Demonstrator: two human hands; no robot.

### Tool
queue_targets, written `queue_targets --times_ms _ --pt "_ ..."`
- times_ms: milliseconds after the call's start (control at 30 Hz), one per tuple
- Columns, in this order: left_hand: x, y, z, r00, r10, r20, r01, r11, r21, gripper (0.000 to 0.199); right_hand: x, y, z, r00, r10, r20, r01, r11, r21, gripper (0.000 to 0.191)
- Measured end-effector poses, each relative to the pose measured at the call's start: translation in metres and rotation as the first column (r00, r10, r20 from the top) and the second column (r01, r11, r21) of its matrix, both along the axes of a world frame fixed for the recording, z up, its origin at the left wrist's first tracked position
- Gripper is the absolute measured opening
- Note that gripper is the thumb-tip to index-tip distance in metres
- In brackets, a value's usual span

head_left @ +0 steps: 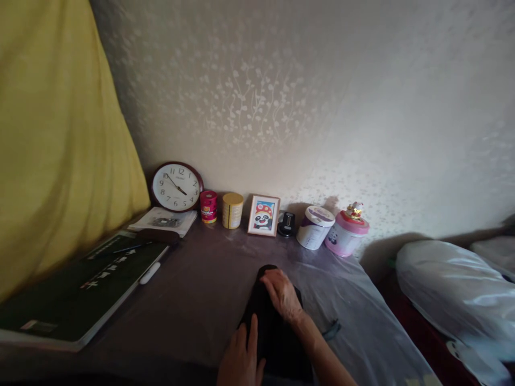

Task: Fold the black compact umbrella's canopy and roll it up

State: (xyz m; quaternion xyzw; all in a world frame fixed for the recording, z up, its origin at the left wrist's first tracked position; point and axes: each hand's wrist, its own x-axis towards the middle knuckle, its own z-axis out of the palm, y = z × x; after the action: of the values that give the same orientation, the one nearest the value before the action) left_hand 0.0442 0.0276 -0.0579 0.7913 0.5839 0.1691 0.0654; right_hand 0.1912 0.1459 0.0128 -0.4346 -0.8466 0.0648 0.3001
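A black item, apparently cloth [277,343], lies on the grey-covered table [193,300] near its front edge. My right hand [281,294] rests on its upper part, fingers bent over the fabric and pointing left. Lower down, my left hand [242,351] lies along its left side, with the fingers apart and stretched forward. Whether the right fingers pinch any of the fabric is hard to make out. A small dark strap-like piece [332,329] sits to the right of my right forearm.
Along the wall stand a clock [177,186], red tin [208,207], yellow tin [232,210], panda picture frame [263,215], black device [287,224], white tub [315,228] and pink tub [346,234]. A green book [76,289] and white marker [150,273] lie left; plastic-wrapped items [458,289] are right.
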Motion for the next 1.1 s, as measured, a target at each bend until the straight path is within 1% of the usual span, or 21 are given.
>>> queue_targets --times_ms 33,67,100,133,200,267,300,367,433,467,533,633,700,767,867,933,1000,1100 --pt "0.000 0.000 0.001 1.000 0.006 0.000 -0.006 1.000 0.003 0.068 -0.002 -0.006 -0.003 0.999 0.044 0.031 -0.044 0.999 -0.013 0.029" --pt "0.000 -0.001 0.002 1.000 0.014 0.003 -0.014 1.000 0.002 0.068 -0.002 -0.009 -0.006 0.998 0.043 0.051 -0.042 0.999 -0.015 0.029" --pt "0.000 -0.002 0.005 1.000 0.018 0.008 -0.018 1.000 -0.006 0.068 -0.002 -0.009 -0.010 0.998 0.001 0.056 0.000 1.000 -0.005 0.029" --pt "0.001 -0.003 0.008 1.000 0.024 0.013 -0.024 1.000 -0.019 0.069 0.000 -0.007 -0.012 0.996 -0.076 0.046 0.075 0.997 0.013 0.029" --pt "0.002 -0.005 0.018 0.999 0.029 0.021 -0.027 0.997 -0.073 0.070 0.010 0.003 -0.016 0.968 -0.250 0.008 0.249 0.968 0.035 0.030" --pt "0.002 -0.007 0.031 0.999 0.035 0.012 -0.033 0.987 -0.158 0.072 0.029 0.009 -0.019 0.916 -0.400 -0.027 0.401 0.916 0.030 0.031" --pt "0.002 -0.008 0.037 0.999 0.038 0.002 -0.037 0.978 -0.204 0.074 0.040 0.009 -0.020 0.880 -0.474 -0.031 0.475 0.880 0.012 0.032" --pt "0.001 -0.009 0.048 1.000 0.024 -0.010 -0.026 0.965 -0.262 0.078 0.063 0.001 -0.024 0.793 -0.609 -0.016 0.607 0.793 -0.056 0.032" --pt "0.000 -0.011 0.056 1.000 0.004 -0.019 -0.010 0.958 -0.286 0.081 0.082 -0.013 -0.030 0.735 -0.677 0.029 0.674 0.725 -0.143 0.032" --pt "-0.001 -0.011 0.060 1.000 -0.006 -0.024 -0.002 0.957 -0.290 0.083 0.089 -0.021 -0.033 0.727 -0.685 0.054 0.681 0.708 -0.186 0.031" --pt "-0.002 -0.012 0.065 0.999 -0.016 -0.044 0.003 0.958 -0.287 0.083 0.095 -0.034 -0.037 0.735 -0.674 0.073 0.663 0.693 -0.282 0.030" --pt "-0.002 -0.013 0.071 0.996 -0.011 -0.087 -0.013 0.964 -0.266 0.083 0.092 -0.045 -0.040 0.748 -0.662 0.041 0.622 0.678 -0.392 0.032" --pt "-0.001 -0.014 0.075 0.994 0.002 -0.111 -0.032 0.965 -0.262 0.083 0.085 -0.048 -0.039 0.740 -0.672 -0.002 0.611 0.674 -0.415 0.035" --pt "-0.001 -0.014 0.077 0.992 0.009 -0.127 -0.042 0.965 -0.260 0.083 0.078 -0.051 -0.039 0.735 -0.675 -0.059 0.598 0.687 -0.412 0.037" --pt "0.000 -0.015 0.077 0.991 0.012 -0.136 -0.047 0.966 -0.254 0.083 0.070 -0.052 -0.040 0.722 -0.683 -0.115 0.587 0.692 -0.420 0.036" --pt "-0.001 -0.015 0.075 0.995 0.003 -0.100 -0.031 0.959 -0.282 0.082 0.067 -0.052 -0.042 0.705 -0.698 -0.126 0.595 0.679 -0.431 0.033" --pt "-0.001 -0.014 0.072 1.000 -0.006 -0.029 -0.004 0.942 -0.335 0.082 0.065 -0.053 -0.042 0.700 -0.699 -0.144 0.583 0.677 -0.449 0.029" --pt "-0.002 -0.014 0.068 0.999 0.001 0.040 0.014 0.927 -0.375 0.082 0.064 -0.053 -0.038 0.719 -0.654 -0.235 0.490 0.717 -0.496 0.029"
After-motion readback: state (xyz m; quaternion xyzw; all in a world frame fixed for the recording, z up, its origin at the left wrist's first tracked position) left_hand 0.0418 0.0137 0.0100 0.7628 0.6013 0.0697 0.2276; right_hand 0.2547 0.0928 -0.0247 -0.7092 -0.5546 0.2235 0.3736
